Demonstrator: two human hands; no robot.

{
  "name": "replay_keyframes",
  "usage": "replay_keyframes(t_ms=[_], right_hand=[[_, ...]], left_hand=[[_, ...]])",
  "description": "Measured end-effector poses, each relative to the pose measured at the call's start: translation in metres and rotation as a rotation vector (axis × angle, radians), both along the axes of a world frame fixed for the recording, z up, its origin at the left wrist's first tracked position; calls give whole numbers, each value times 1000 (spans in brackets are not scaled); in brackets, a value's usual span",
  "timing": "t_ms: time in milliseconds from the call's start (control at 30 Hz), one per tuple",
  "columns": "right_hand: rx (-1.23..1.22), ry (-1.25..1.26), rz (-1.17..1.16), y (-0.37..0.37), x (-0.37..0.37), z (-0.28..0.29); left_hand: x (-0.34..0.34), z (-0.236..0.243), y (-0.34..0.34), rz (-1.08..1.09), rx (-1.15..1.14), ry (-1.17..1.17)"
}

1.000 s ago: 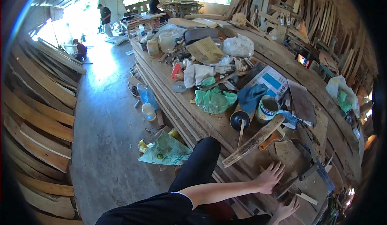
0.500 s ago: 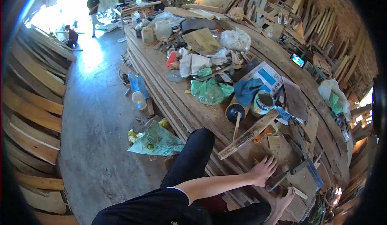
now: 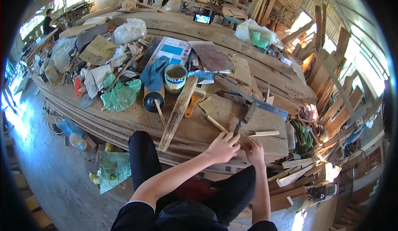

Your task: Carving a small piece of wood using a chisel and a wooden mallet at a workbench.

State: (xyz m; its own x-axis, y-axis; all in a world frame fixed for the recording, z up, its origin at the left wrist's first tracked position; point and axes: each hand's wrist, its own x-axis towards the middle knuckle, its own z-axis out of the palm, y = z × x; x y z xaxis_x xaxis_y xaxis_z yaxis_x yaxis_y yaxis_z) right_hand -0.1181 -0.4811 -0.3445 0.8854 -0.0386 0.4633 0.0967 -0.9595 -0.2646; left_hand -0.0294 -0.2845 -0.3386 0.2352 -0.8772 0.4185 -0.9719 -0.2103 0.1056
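Both hands meet low over the near edge of the plank bench [image 3: 273,146]. My left hand [image 3: 223,148] has its fingers bent together at the end of a thin wooden strip [image 3: 217,124]. My right hand [image 3: 253,152] is beside it with fingers pinched; whatever lies between the hands is too small or hidden to make out. Just beyond them lies a dark-headed hammer [image 3: 250,112], its handle pointing toward my left hand. Another light wooden stick [image 3: 265,133] rests beyond my right hand. Behind the hammer is a long metal ruler [image 3: 271,109].
Left of my hands lie a rough wooden bar [image 3: 178,114], an orange-handled brush [image 3: 193,104], an open tin [image 3: 175,82] and a dark round-ended cylinder [image 3: 153,101]. Farther left are green plastic [image 3: 122,95] and clutter. A lit phone [image 3: 202,19] stands at the back. Scrap wood piles up at right.
My view has swung to the right. My left hand, earlier spread flat on the board, now has bent fingers close to my right hand.
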Motion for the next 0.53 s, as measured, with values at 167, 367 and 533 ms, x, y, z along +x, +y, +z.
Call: replay_keyframes(t_ms=[167,367,533], right_hand=[[290,13,-133,5,-41,12],[363,-98,-116,27,-66,19],[463,-35,-27,59,-101,61]], left_hand=[[39,0,18,380,-64,52],[20,3,57,410,-423,138],[-41,6,67,207,-211,102]])
